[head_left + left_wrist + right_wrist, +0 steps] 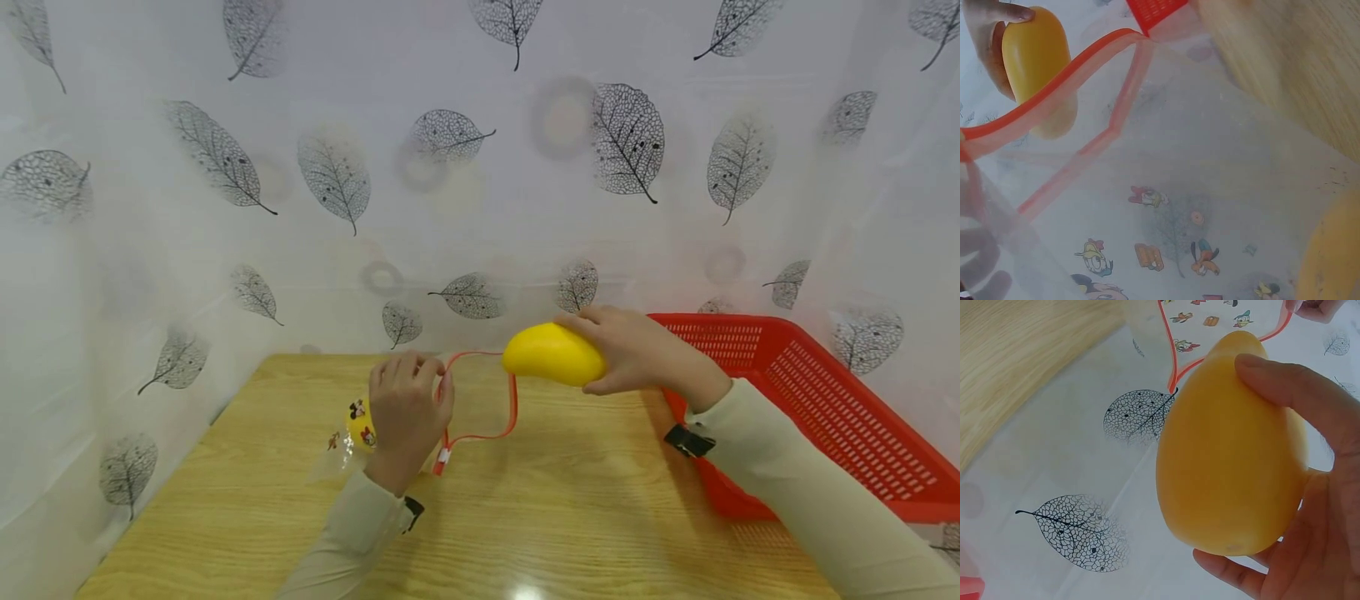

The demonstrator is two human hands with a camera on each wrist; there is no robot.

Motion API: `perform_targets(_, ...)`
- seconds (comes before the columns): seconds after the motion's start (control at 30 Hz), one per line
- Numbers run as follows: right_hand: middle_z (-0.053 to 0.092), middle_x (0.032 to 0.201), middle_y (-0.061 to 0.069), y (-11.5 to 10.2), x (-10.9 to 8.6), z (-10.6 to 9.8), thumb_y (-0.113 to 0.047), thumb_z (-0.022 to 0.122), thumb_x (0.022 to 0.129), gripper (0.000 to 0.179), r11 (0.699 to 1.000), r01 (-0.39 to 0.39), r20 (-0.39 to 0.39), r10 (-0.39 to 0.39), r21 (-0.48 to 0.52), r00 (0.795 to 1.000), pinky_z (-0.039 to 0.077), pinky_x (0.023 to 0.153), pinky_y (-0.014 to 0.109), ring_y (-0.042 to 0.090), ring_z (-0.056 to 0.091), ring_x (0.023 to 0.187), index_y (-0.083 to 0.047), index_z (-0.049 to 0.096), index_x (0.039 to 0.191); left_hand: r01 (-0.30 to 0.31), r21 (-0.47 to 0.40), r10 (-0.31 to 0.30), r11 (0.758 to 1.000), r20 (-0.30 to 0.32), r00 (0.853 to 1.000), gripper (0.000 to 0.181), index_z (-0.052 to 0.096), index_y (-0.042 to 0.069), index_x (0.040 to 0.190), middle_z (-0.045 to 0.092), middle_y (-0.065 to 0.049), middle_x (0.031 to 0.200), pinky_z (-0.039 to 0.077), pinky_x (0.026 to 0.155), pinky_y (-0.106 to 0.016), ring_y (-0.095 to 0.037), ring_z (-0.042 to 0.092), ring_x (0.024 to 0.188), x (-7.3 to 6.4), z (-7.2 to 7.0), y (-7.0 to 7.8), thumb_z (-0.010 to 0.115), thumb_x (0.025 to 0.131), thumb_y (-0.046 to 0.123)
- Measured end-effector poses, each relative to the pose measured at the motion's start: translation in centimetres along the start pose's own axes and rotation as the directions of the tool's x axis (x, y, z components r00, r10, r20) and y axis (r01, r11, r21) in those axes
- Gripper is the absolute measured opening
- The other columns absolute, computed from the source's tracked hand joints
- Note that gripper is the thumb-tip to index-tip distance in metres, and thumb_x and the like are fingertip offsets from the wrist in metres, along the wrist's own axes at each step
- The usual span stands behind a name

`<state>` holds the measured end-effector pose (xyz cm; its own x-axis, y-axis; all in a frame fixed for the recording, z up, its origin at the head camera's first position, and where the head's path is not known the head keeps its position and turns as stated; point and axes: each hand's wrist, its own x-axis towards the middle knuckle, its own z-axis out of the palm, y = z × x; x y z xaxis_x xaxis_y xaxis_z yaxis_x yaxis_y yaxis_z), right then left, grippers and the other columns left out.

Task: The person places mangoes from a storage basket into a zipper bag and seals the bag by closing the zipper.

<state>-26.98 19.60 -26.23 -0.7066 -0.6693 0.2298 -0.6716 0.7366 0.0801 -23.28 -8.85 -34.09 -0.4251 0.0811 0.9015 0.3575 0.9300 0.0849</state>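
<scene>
My left hand [408, 408] pinches the edge of a clear zip bag [1179, 162] with a red-orange rim and cartoon figures printed on it. Its mouth gapes toward the right in the head view. Inside the bag lies a yellow rounded thing [1335, 256], partly behind the left hand in the head view. A smooth yellow mango [551, 354] is in the grip of my right hand [630, 346], thumb on one side and fingers on the other. The mango's tip overlaps the far corner of the bag's mouth in the head view, raised above the table.
A red plastic basket [862, 408] with mesh walls stands on the right, under and beside the right forearm. The wood-grain table [570, 517] ends at a whitish curtain [480, 225] with dark leaf prints, at the back and left.
</scene>
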Motion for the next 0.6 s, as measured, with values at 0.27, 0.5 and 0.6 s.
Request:
perform_targets(0.27, 0.056, 0.122, 0.011, -0.31, 0.09, 0.39, -0.035, 0.081, 0.063, 0.085, 1.0, 0.012, 0.007, -0.012, 0.009, 1.0, 0.05, 0.083, 0.045, 0.027, 0.054, 0.103, -0.014, 0.044, 0.136, 0.002, 0.008, -0.002, 1.0, 0.002, 1.0, 0.013, 0.066, 0.007, 0.072, 0.064, -0.009, 0.076, 0.048, 0.078, -0.043, -0.028, 0.06, 0.077, 0.04, -0.07, 0.08, 0.074, 0.075, 0.017)
perform_targets(0.5, 0.056, 0.118, 0.008, -0.76, 0.14, 0.71, -0.036, 0.08, 0.062, 0.084, 1.0, 0.026, 0.004, -0.027, 0.012, 1.0, 0.05, 0.074, 0.038, 0.023, 0.051, 0.101, -0.013, 0.046, 0.135, 0.001, 0.015, -0.001, 1.0, 0.008, 1.0, 0.013, 0.066, 0.007, 0.073, 0.064, -0.009, 0.077, 0.047, 0.078, -0.043, -0.028, 0.06, 0.077, 0.07, -0.12, 0.1, 0.073, 0.075, 0.017)
perform_targets(0.6, 0.057, 0.116, 0.006, -0.96, 0.19, 0.92, -0.036, 0.08, 0.061, 0.083, 0.999, 0.035, 0.003, -0.035, 0.013, 0.999, 0.049, 0.07, 0.035, 0.021, 0.05, 0.097, -0.014, 0.047, 0.134, 0.0, 0.017, 0.0, 1.0, 0.008, 1.0, 0.013, 0.066, 0.007, 0.073, 0.064, -0.009, 0.077, 0.047, 0.078, -0.043, -0.028, 0.06, 0.077, 0.05, -0.15, 0.13, 0.073, 0.075, 0.017)
